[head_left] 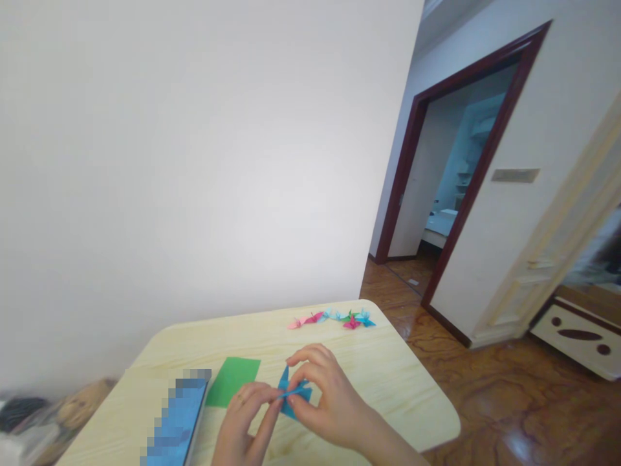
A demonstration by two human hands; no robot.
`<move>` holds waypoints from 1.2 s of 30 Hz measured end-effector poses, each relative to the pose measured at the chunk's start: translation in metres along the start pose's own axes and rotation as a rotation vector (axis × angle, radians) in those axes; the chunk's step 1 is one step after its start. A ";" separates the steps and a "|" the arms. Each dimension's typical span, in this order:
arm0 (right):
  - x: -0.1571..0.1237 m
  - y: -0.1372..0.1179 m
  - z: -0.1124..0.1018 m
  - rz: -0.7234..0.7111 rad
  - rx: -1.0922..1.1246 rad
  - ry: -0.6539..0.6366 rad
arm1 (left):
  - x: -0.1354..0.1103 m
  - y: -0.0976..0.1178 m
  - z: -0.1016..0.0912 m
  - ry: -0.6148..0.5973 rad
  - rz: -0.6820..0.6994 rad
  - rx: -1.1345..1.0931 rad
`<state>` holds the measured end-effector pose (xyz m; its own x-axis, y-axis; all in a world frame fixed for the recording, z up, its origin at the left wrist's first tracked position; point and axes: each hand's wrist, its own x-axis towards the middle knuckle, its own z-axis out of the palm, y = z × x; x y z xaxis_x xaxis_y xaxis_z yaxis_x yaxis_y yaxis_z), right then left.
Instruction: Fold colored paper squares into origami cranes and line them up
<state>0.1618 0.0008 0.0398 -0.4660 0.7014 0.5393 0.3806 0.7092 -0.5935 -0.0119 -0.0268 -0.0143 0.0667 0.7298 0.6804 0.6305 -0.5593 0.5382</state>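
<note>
Between my two hands, a little above the table, is a piece of blue origami paper [286, 383] folded into pointed flaps. My left hand [247, 414] pinches its left side between thumb and forefinger; a ring shows on one finger. My right hand [327, 398] grips the right side, its thumb below and its fingers curled over the top. Part of the blue paper is hidden behind the right fingers. A flat green paper sheet [235, 380] lies on the table just beyond my left hand.
Several small folded paper cranes [352, 318] in pink, red, green and blue line the far edge of the pale wooden table [407, 401]. A tablet-like device [177, 424], partly pixelated, lies at the left. Behind the table rises a white wall [194, 162]; a doorway [456, 168] stands to the right.
</note>
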 end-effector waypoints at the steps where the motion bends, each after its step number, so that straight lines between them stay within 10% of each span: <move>1: 0.000 -0.001 0.000 0.008 0.011 0.004 | 0.000 0.002 0.000 -0.007 -0.021 -0.014; 16: -0.002 0.006 0.009 0.141 0.468 0.037 | 0.004 0.014 0.002 0.026 -0.049 -0.177; 24: -0.002 0.050 -0.007 0.365 0.453 0.354 | -0.001 -0.007 -0.011 0.288 -0.470 -0.249; 30: -0.008 0.012 0.009 0.175 0.278 0.065 | 0.000 -0.015 0.002 0.272 -0.554 -0.290; 36: -0.004 0.007 0.037 0.252 0.202 0.060 | 0.007 -0.007 0.009 0.335 -0.697 -0.446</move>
<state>0.1364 0.0009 0.0112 -0.3275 0.8601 0.3910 0.3088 0.4886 -0.8160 -0.0088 -0.0140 -0.0177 -0.4930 0.8471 0.1983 0.0787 -0.1836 0.9798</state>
